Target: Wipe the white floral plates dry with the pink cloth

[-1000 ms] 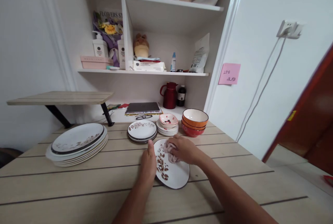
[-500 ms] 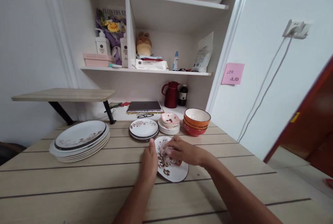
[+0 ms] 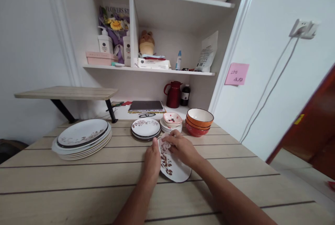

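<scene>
A white plate with a dark rim and brown floral pattern is in front of me, slightly tilted over the wooden table. My left hand grips its left edge, thumb up along the rim; the fingers behind it are hidden. On the plate's far part, my right hand presses a crumpled pale cloth, partly covered by the fingers. Just beyond are a stack of matching small plates and a stack of white saucers with a strawberry-patterned dish on top.
Stacked orange and red bowls stand at the back right. Large plates are piled at the left, near a raised wooden stand. Behind are glasses, a laptop, a red jug and a dark bottle.
My right hand has slid the cloth up toward the far edge of the plate. My left hand keeps its hold on the rim, and the view has shifted slightly.
</scene>
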Demonstrator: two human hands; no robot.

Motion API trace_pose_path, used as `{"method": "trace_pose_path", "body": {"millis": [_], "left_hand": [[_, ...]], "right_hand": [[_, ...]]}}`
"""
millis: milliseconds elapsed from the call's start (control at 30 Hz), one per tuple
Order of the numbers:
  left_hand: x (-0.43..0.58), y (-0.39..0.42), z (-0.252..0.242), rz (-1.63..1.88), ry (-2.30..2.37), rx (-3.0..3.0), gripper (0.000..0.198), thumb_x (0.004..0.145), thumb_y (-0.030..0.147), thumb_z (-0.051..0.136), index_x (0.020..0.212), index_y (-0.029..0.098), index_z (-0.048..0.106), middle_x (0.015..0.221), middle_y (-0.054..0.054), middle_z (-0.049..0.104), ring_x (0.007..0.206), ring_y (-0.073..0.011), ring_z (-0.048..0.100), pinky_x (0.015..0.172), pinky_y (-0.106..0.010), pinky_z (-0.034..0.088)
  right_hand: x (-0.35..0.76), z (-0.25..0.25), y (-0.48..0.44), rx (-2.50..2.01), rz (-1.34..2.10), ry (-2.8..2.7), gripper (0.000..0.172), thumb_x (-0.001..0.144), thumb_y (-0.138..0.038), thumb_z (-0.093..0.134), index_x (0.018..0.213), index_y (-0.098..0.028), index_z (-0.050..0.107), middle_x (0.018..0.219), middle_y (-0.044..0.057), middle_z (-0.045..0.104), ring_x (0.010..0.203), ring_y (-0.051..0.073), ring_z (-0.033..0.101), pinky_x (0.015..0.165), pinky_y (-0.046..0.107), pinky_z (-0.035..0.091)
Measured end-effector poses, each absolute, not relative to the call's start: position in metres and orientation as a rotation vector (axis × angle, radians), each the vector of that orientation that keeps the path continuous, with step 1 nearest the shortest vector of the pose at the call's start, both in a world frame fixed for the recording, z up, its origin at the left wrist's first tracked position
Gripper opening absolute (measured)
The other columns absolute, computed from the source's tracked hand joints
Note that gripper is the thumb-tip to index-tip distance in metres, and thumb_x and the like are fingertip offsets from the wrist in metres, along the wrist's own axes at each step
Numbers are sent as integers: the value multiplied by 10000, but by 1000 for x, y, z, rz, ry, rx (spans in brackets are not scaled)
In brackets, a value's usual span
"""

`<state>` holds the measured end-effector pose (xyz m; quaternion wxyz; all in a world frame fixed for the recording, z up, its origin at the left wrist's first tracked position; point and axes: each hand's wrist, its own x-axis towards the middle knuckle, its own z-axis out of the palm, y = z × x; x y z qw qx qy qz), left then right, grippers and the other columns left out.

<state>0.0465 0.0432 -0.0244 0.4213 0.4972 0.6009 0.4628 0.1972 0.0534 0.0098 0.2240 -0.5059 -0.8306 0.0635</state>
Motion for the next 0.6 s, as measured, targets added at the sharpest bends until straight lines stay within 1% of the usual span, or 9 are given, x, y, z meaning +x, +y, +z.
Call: {"method": "trace_pose_path", "body": {"millis": [133, 200, 267, 333, 400, 467, 500, 533, 600], "left_hand": [[49, 42, -26, 1187, 1491, 1274, 714, 842, 667, 286, 981, 108, 708, 1024, -200, 728, 1015, -311, 658, 810, -336, 482], [50, 42, -27, 1204, 1492, 1281, 694, 843, 650, 297, 964, 106, 711, 1007, -199, 733, 999, -312, 663, 799, -335, 486], [50, 41, -27, 1218, 1493, 1285, 685, 848, 635, 293, 952, 103, 713, 987, -199, 736, 987, -313, 666, 793, -338, 488], [50, 41, -27, 1226, 1494, 1289, 677, 853, 621, 288, 952, 104, 713, 976, -196, 739, 983, -313, 666, 795, -341, 488], [49, 40, -27, 1226, 1496, 1291, 669, 855, 616, 286, 953, 110, 713, 979, -194, 738, 985, -312, 665, 799, -342, 486], [49, 41, -27, 1220, 1501, 1289, 669, 856, 620, 281, 957, 116, 710, 1000, -194, 735, 995, -309, 661, 804, -339, 485], [49, 41, -27, 1216, 1505, 1287, 673, 855, 625, 277, 956, 119, 709, 1010, -195, 732, 1000, -307, 659, 806, -338, 484], [49, 41, -27, 1211, 1509, 1284, 682, 854, 633, 271, 950, 120, 709, 1015, -196, 730, 1000, -306, 658, 808, -337, 483], [48, 41, -26, 1198, 1528, 1273, 720, 848, 661, 247, 924, 117, 713, 998, -200, 732, 982, -305, 662, 805, -338, 483]], "right_hand": [[216, 16, 54, -1776, -29, -2278, 423, 787, -137, 541, 1178, -295, 583, 1194, 58, 530, 882, 195, 598, 638, 262, 380], [225, 22, 50, -1855, -92, -2323, 415, 765, -137, 557, 1163, -257, 569, 1166, 79, 559, 848, 203, 610, 614, 268, 368], [230, 29, 43, -1839, -81, -2466, 383, 720, -144, 598, 1094, -227, 591, 1091, 89, 605, 838, 219, 622, 608, 273, 367], [232, 36, 35, -1810, 66, -2651, 359, 643, -178, 673, 995, -227, 623, 957, 68, 651, 787, 228, 634, 587, 268, 366], [229, 44, 28, -1826, 363, -2778, 365, 592, -236, 723, 945, -245, 630, 798, 22, 663, 641, 198, 625, 542, 257, 361], [222, 49, 21, -1834, 617, -2826, 369, 602, -290, 725, 956, -263, 624, 676, -20, 642, 506, 158, 575, 502, 249, 353], [217, 51, 18, -1810, 677, -2838, 366, 617, -307, 717, 968, -269, 620, 652, -29, 637, 480, 149, 559, 495, 247, 350], [212, 52, 16, -1763, 678, -2844, 362, 626, -317, 713, 974, -272, 620, 660, -29, 644, 494, 151, 563, 499, 248, 350], [202, 52, 15, -1620, 564, -2817, 350, 628, -330, 720, 961, -273, 626, 762, -8, 679, 627, 182, 607, 543, 254, 356]]}}
